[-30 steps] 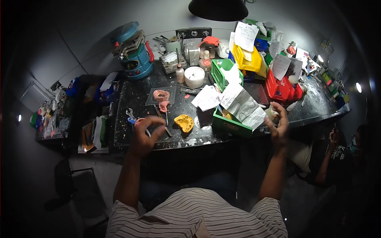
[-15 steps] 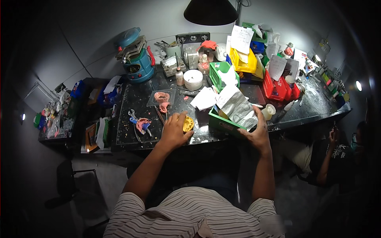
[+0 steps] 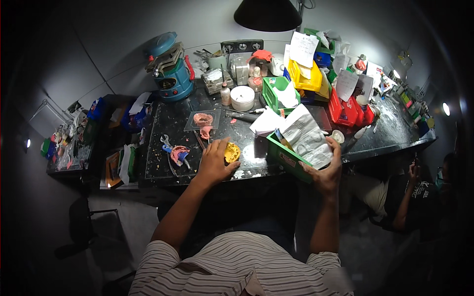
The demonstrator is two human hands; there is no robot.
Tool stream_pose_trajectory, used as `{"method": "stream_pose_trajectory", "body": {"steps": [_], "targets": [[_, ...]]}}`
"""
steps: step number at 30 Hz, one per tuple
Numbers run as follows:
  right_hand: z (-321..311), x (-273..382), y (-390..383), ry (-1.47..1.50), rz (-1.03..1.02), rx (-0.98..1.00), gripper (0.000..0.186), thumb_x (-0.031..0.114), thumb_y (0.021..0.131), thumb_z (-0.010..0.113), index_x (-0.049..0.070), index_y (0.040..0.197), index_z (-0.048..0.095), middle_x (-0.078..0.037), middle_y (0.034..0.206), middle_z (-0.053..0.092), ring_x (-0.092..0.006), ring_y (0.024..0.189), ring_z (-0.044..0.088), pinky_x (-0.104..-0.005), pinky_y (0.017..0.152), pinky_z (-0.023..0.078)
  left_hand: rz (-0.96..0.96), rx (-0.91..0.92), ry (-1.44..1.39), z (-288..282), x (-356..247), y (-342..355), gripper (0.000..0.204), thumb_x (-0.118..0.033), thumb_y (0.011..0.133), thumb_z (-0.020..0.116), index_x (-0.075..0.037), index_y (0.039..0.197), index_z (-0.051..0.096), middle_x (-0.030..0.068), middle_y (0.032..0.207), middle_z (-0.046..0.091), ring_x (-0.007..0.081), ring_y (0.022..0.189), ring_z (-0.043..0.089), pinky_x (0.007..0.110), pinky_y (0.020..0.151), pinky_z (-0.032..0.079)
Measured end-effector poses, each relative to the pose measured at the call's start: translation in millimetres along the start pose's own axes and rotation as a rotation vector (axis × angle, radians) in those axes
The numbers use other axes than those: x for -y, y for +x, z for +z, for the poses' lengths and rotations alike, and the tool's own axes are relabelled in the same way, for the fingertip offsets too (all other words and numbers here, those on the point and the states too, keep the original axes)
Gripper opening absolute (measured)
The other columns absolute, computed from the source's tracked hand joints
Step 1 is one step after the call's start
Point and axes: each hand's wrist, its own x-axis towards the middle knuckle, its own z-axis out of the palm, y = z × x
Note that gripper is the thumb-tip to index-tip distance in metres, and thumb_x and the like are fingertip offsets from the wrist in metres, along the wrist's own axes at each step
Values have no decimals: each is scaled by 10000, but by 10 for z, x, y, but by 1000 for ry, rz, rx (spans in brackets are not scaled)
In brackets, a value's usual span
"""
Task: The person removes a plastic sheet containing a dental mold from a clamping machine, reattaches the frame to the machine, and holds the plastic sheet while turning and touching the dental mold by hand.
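Observation:
My left hand [image 3: 215, 160] rests with curled fingers over the left part of a yellow dental cast [image 3: 232, 154] on the dark bench. My right hand [image 3: 330, 165] grips the right end of a green bin [image 3: 289, 163], which is tilted at the front edge and holds a wrinkled paper sheet [image 3: 306, 133]. Pliers [image 3: 166, 140] lie at the left with a blue-and-pink impression tray [image 3: 177, 154]. Behind my left hand are a pink piece [image 3: 206, 131] and a pink ring-shaped form [image 3: 203, 118] on a clear plate.
A blue machine [image 3: 173, 81], a white tub [image 3: 243, 97] and cluttered containers line the back. Stacked yellow [image 3: 306, 79] and red [image 3: 340, 109] bins stand at right. A black lamp [image 3: 266, 14] hangs above. A co-worker [image 3: 410, 197] is at lower right, beside the bench [image 3: 385, 138].
My left hand has moved right onto the yellow cast. My right hand has come down onto the green bin, which has shifted right and tilted over the last half second.

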Motion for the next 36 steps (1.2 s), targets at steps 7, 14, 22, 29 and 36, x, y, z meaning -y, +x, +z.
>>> {"method": "stream_pose_trajectory", "body": {"steps": [7,14,22,29,36], "targets": [[-163,412,99,259,3,-52,894,290,601,903,18,1313,434,-100,1132,536,-204,1072,575,-345,938,477,29,-40,22,34,70,-88,800,-432,758,768,-61,1387,441,177,1233,522,360,1144,526,463,979,406],[259,1203,501,125,-237,48,834,194,589,910,21,1282,479,-103,1181,549,-213,1094,582,-353,925,493,112,-211,24,170,26,-208,800,-489,790,714,-42,1388,429,239,1303,456,401,1159,498,481,978,391],[2309,1621,1012,161,-352,224,657,419,589,925,51,1052,639,-110,1088,603,-240,1044,590,-384,933,469,162,-222,39,204,17,-226,791,-457,798,685,-26,1396,396,309,1361,374,453,1287,376,527,1057,321],[3740,1339,1019,132,-241,359,614,384,574,929,1,954,634,-221,1156,463,-371,1130,456,-414,998,423,304,-249,37,191,15,-200,648,-437,780,702,-16,1252,560,215,1232,581,400,1202,510,563,1060,306],[4138,1068,955,101,-192,389,772,371,563,917,-3,1163,607,-246,1123,448,-390,1089,438,-439,967,424,326,-264,-104,171,77,-206,687,-467,851,649,-40,1359,471,237,1311,507,423,1265,451,573,1073,298]]}}
